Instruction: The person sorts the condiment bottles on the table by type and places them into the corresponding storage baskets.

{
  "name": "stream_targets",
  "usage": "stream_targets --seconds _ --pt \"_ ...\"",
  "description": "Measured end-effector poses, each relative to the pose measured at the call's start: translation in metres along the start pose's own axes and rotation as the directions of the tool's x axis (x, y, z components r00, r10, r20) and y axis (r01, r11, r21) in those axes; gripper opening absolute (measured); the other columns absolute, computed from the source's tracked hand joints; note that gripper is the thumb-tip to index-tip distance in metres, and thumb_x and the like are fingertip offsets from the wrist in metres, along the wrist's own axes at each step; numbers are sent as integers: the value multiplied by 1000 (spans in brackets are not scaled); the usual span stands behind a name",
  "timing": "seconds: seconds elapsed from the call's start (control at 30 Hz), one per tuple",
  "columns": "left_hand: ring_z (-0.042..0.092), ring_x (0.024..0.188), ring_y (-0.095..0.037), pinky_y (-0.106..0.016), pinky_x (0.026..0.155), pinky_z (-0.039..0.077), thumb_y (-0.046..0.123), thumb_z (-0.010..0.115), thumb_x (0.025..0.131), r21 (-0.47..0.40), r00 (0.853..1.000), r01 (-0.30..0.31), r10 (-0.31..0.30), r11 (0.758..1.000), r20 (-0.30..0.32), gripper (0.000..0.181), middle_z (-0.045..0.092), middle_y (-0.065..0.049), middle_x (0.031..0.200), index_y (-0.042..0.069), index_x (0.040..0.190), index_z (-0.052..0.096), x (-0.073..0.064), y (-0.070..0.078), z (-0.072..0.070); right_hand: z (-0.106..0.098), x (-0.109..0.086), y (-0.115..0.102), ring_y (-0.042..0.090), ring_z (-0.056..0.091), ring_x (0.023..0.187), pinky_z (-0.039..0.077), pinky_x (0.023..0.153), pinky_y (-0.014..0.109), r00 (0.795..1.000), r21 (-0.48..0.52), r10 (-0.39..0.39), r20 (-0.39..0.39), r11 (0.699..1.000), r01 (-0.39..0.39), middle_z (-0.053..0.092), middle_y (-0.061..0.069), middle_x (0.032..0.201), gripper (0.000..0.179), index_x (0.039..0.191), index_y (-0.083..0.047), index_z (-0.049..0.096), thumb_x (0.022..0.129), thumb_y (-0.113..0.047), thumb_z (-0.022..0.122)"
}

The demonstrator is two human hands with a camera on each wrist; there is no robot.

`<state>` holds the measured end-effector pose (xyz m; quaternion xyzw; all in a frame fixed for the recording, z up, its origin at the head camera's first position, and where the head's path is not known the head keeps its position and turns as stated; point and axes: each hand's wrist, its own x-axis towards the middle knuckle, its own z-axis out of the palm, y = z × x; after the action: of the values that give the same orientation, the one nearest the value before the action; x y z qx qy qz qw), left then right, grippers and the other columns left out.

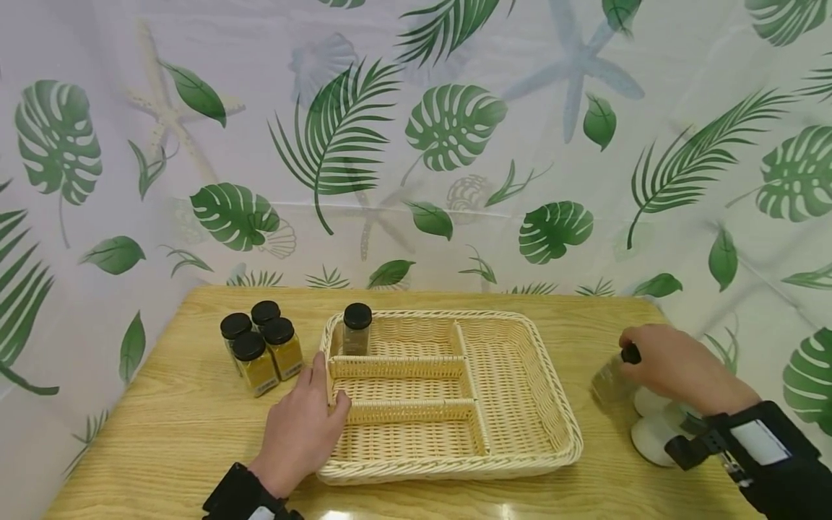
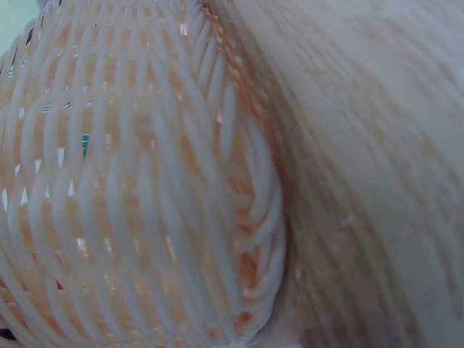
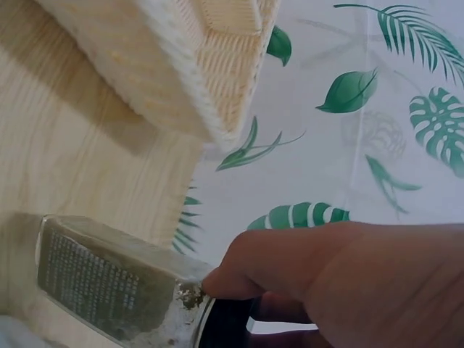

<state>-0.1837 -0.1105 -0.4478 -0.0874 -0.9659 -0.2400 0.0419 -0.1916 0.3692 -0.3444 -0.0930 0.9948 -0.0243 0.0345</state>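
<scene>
My left hand (image 1: 302, 426) grips the left rim of a woven divided basket (image 1: 448, 468), its thumb over the inner side. The basket's wicker wall (image 2: 130, 181) fills much of the left wrist view, where that hand is out of sight. Right of the basket, my right hand (image 1: 676, 365) holds a clear spice jar (image 3: 109, 283) by its black lid (image 3: 221, 322). Greyish-green contents and a printed label show on this jar, which is tilted in the head view. Another black-lidded jar (image 1: 357, 332) stands in the basket's back left compartment.
Several black-lidded jars with yellow contents (image 1: 260, 372) are grouped left of the basket on the wooden table (image 1: 162, 433). White rounded containers (image 1: 650, 440) stand beneath my right wrist, partly hidden. A leaf-patterned cloth (image 1: 416, 217) hangs behind the table.
</scene>
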Motion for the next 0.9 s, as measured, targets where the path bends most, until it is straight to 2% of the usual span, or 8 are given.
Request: stream_targets --seconds 0.13,0.3,0.4,0.67,0.9 --pt "57 67 -22 -35 46 43 40 42 94 4 1000 3 -3 1000 3 72 49 -25 129 -5 148 23 0 0 0 -12 4 -14 17 54 65 47 54 35 999 -2 -19 -33 1000 19 66 17 91 34 104 6 66 78 -17 70" --pt "54 61 -19 -33 43 41 39 42 94 6 1000 9 -9 1000 10 72 48 -24 130 -4 148 22 1 0 0 -27 14 -32 19 54 69 49 59 40 996 -26 -62 -67 998 60 66 14 91 32 103 4 66 79 -16 70" --pt "54 60 -19 -33 43 40 39 42 94 8 1000 13 -13 1000 17 72 48 -24 131 -4 149 21 1 0 0 -37 19 -43 18 52 67 47 56 37 992 -42 -95 -85 995 92 64 12 89 31 104 2 66 78 -15 70" --pt "57 66 -22 -33 44 41 42 39 95 21 1000 16 -17 1000 14 73 46 -25 135 -3 149 21 0 0 1 -58 32 -77 20 53 73 47 60 38 966 -51 -202 -161 979 197 65 11 92 28 104 -1 68 79 -13 69" --pt "56 63 -20 -33 44 41 41 40 95 21 1000 16 -16 1000 -1 72 45 -25 135 -3 149 22 0 0 2 -62 47 -108 20 53 77 48 59 36 944 -53 -267 -196 964 261 65 10 94 25 103 -2 69 79 -10 69"
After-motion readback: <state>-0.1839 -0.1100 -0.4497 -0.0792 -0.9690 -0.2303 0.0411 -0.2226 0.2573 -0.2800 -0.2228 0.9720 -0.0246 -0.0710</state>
